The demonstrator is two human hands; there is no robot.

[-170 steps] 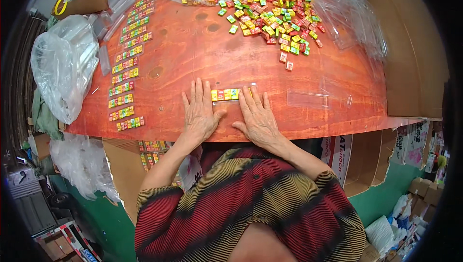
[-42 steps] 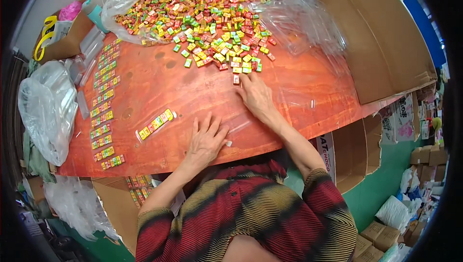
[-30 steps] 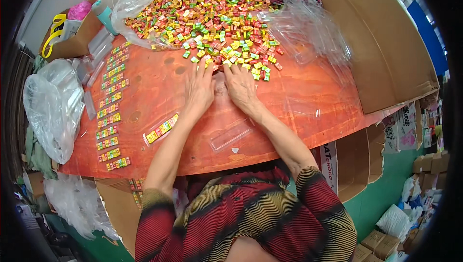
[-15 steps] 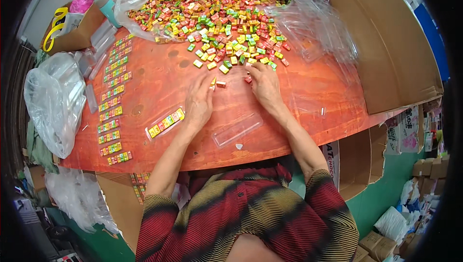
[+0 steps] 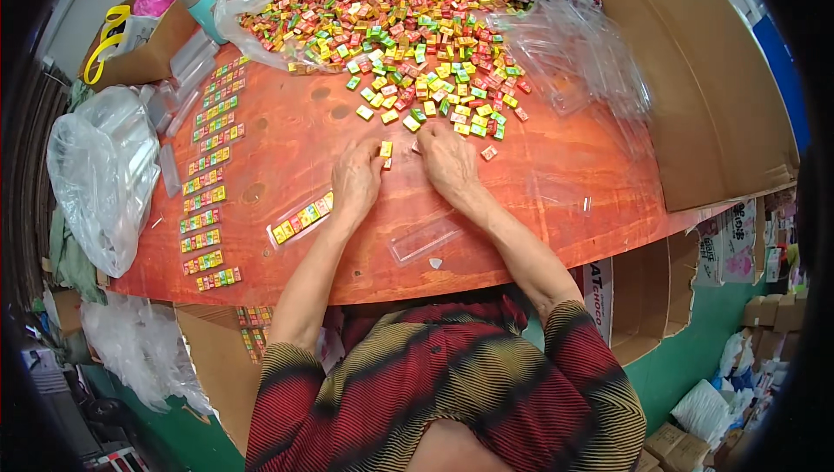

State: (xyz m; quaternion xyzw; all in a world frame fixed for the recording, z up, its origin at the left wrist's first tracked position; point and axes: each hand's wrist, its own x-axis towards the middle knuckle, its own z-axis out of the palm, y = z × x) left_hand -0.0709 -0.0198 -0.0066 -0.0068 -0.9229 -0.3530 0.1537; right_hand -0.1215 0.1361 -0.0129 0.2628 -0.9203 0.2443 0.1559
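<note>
My left hand (image 5: pixel 357 178) is closed at the fingertips on a small yellow box (image 5: pixel 386 149), with part of another small box just below it. Facing it, my right hand (image 5: pixel 449 159) has its fingers curled down near the front of a pile of small red, yellow and green boxes (image 5: pixel 426 33). A small piece peeks out at its fingertips, mostly hidden. One red box (image 5: pixel 489 153) lies to the right of that hand. By my left forearm, a clear tray (image 5: pixel 300 218) holds a row of boxes. Another clear tray (image 5: pixel 426 239) lies between my forearms with no boxes in it.
Filled rows of boxes (image 5: pixel 205 218) form a column on the left of the red table. Beyond it are a clear plastic bag (image 5: pixel 102 181) and a carton (image 5: pixel 143 53) with yellow handles. Clear trays (image 5: pixel 578 63) and a tall cardboard sheet (image 5: pixel 708 81) stand at right.
My right hand has moved left, closer to my left hand. A red box now shows to its right. The small box beside my left fingers is now up against them.
</note>
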